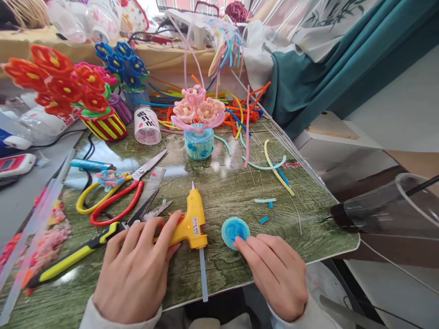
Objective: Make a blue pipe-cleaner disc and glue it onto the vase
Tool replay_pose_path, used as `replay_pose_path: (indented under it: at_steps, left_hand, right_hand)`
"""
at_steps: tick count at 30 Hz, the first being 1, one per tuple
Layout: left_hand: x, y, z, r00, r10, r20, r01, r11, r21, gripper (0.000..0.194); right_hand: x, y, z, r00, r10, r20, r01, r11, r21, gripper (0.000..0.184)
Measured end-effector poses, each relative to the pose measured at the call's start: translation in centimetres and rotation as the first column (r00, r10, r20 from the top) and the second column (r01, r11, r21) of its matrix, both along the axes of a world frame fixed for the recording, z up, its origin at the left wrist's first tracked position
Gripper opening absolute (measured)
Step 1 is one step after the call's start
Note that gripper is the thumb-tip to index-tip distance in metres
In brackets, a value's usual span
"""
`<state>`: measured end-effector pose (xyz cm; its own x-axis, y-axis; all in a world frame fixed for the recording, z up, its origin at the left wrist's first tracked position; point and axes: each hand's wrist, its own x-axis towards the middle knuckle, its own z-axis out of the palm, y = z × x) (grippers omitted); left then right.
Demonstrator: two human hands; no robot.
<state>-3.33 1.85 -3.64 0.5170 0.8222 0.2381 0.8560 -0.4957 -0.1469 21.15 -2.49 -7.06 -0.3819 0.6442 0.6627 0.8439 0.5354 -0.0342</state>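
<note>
My left hand (137,265) is closed around the handle of a yellow hot glue gun (195,219), which lies on its side with its nozzle pointing away from me. A clear glue stick (203,278) sticks out of its back end. With fingertips together, my right hand (276,269) grips the near edge of a round blue pipe-cleaner disc (230,232), light blue at the rim and darker inside. Beyond the glue gun stands a small light-blue pot (199,144) holding pink pipe-cleaner flowers (194,103).
Red-and-yellow scissors (118,201) and black-and-green scissors (82,251) lie at the left. Orange flowers (65,87) in a striped pot and a plastic bottle (147,125) stand farther back. Thin wires and pipe-cleaner offcuts (263,220) lie at the right, near a clear plastic cup (380,208).
</note>
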Motion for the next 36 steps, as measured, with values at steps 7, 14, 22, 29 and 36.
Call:
replay_pose_path:
  at_steps: [7, 14, 22, 29, 36]
  left_hand:
    - [-0.4, 0.1, -0.2, 0.999, -0.029, 0.015, 0.028, 0.998, 0.053, 0.046]
    - [-1.0, 0.7, -0.9, 0.995, -0.104, 0.004, 0.103, 0.986, 0.133, 0.049]
    - [-1.0, 0.7, -1.0, 0.996, -0.086, 0.036, 0.081, 0.989, 0.121, 0.049]
    - [-1.0, 0.9, -0.8, 0.995, -0.103, 0.020, 0.099, 0.985, 0.139, 0.047]
    - [-0.7, 0.0, 0.4, 0.998, -0.047, 0.051, 0.036, 0.978, 0.206, 0.056]
  right_hand:
    - [-0.9, 0.4, 0.7, 0.997, -0.048, -0.059, 0.048, 0.999, -0.001, 0.018]
    - [-0.9, 0.3, 0.9, 0.999, -0.019, -0.035, 0.017, 0.999, -0.036, 0.016]
    - [-0.8, 0.2, 0.9, 1.000, -0.018, 0.003, 0.018, 0.999, -0.034, 0.012]
    - [-0.6, -0.3, 1.5, 0.993, -0.114, 0.031, 0.115, 0.992, -0.042, 0.014]
    - [1.1, -0.4, 1.5, 0.940, -0.173, -0.296, 0.036, 0.909, -0.416, 0.047]
